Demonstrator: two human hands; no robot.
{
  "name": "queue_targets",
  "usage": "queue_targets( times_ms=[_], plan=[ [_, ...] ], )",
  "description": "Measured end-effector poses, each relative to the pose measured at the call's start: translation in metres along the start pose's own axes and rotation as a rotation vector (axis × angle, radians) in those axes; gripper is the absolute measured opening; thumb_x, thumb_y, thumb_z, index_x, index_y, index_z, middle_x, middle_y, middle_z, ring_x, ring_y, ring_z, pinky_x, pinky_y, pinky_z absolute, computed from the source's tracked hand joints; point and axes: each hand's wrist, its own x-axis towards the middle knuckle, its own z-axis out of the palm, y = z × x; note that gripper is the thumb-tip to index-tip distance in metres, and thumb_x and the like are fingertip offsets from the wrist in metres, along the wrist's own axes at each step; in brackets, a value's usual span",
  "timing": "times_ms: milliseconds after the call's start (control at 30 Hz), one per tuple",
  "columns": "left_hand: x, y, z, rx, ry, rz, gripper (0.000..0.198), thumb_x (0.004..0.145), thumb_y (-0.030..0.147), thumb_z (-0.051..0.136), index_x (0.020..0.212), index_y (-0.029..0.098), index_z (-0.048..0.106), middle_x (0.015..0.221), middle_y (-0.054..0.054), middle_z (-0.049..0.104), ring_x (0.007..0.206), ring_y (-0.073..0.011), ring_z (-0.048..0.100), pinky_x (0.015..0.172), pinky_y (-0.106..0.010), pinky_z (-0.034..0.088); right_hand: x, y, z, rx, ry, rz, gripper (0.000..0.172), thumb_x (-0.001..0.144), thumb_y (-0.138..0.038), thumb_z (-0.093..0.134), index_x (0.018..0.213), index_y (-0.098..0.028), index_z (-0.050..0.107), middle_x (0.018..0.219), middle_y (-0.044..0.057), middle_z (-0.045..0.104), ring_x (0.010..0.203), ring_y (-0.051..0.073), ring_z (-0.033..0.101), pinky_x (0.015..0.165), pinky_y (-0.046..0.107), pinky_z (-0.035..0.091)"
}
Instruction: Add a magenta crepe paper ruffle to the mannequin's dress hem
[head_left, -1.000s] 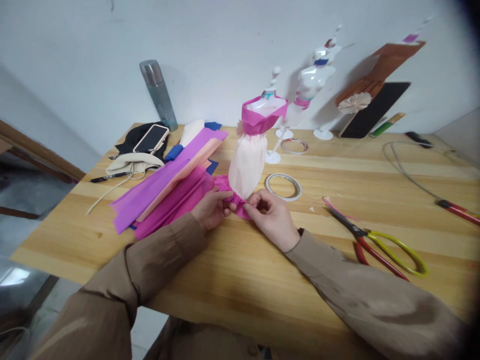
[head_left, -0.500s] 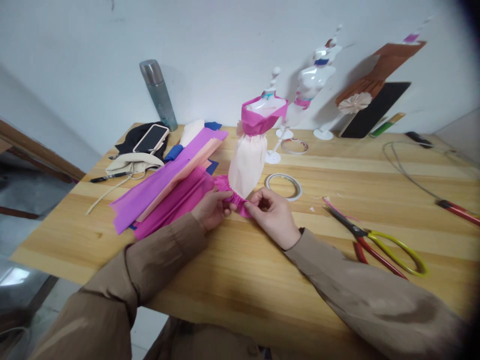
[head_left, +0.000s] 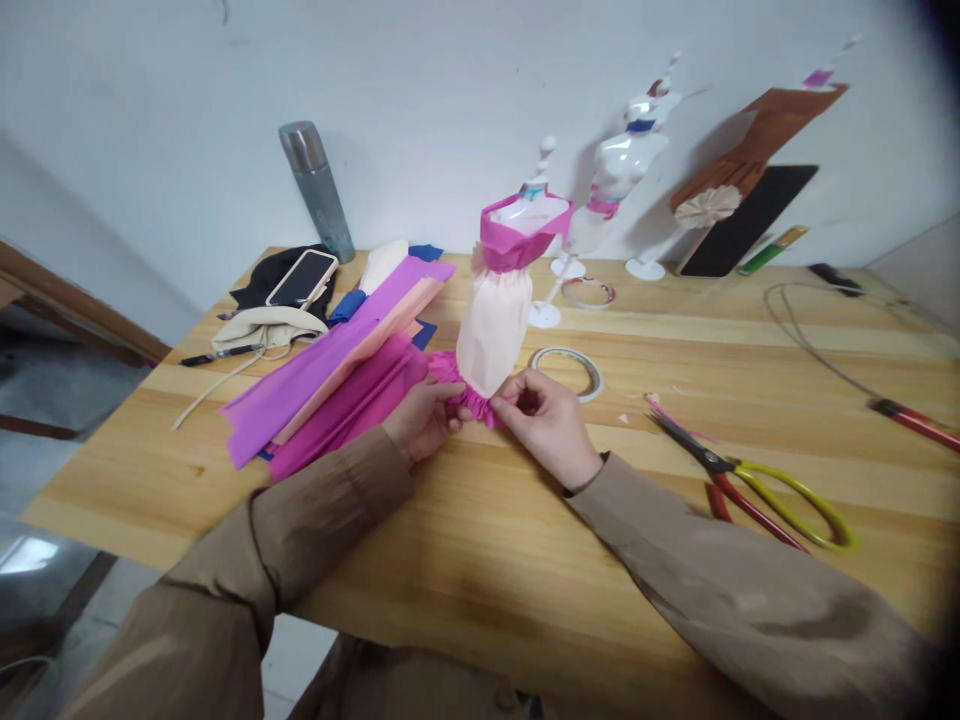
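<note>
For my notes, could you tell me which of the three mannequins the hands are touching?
The nearest mannequin, with peach skirt and pink bodice; left hand and right hand pinch its pink ruffle. The others stand behind, untouched.

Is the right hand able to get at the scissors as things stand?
Probably yes: nothing tall stands between the right hand and the scissors, but its fingers pinch the pink ruffle.
</note>
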Motion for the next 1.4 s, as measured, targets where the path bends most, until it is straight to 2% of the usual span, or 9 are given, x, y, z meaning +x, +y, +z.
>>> queue_targets(
  times_ms=[200,733,967,1400],
  plan=[
    [0.0,0.0,0.0,0.0,0.001,-0.005,0.021,0.089,0.005,0.046,0.071,0.014,0.054,0.049,0.002,0.053,0.04,-0.0052,0.047,0.039,-0.014,0.028,0.001,-0.003,-0.004,0.02,-0.022,-0.022,0.003,0.071,-0.022,0.058,0.071,-0.019,0.058,0.063,0.0,0.059,0.057,0.013,0.053,0.056,0.027,0.042],
    [0.002,-0.001,-0.001,0.003,0.012,-0.012,0.022,0.09,0.006,0.047,0.071,0.012,0.055,0.05,0.003,0.053,0.04,-0.0047,0.049,0.038,-0.013,0.03,0.007,-0.001,-0.003,-0.12,0.062,-0.17,0.005,0.077,-0.019,0.053,0.075,-0.02,0.057,0.067,0.001,0.059,0.062,0.015,0.054,0.062,0.029,0.043],
    [-0.001,0.001,-0.001,-0.006,0.003,-0.023,0.029,0.09,0.006,0.044,0.065,0.013,0.055,0.046,0.002,0.052,0.038,-0.0041,0.046,0.036,-0.013,0.027,0.01,0.001,0.0,-0.122,0.108,-0.152,0.005,0.077,-0.019,0.053,0.073,-0.021,0.053,0.065,0.0,0.057,0.059,0.014,0.051,0.058,0.027,0.042],
    [0.004,-0.001,-0.003,-0.024,0.02,-0.025,0.029,0.096,0.019,0.042,0.071,0.015,0.057,0.054,0.0,0.056,0.042,-0.0067,0.047,0.037,-0.017,0.025,0.014,0.007,0.004,-0.073,0.145,-0.075,0.005,0.076,-0.019,0.056,0.073,-0.02,0.052,0.064,-0.001,0.056,0.055,0.012,0.047,0.055,0.027,0.038]
  ],
)
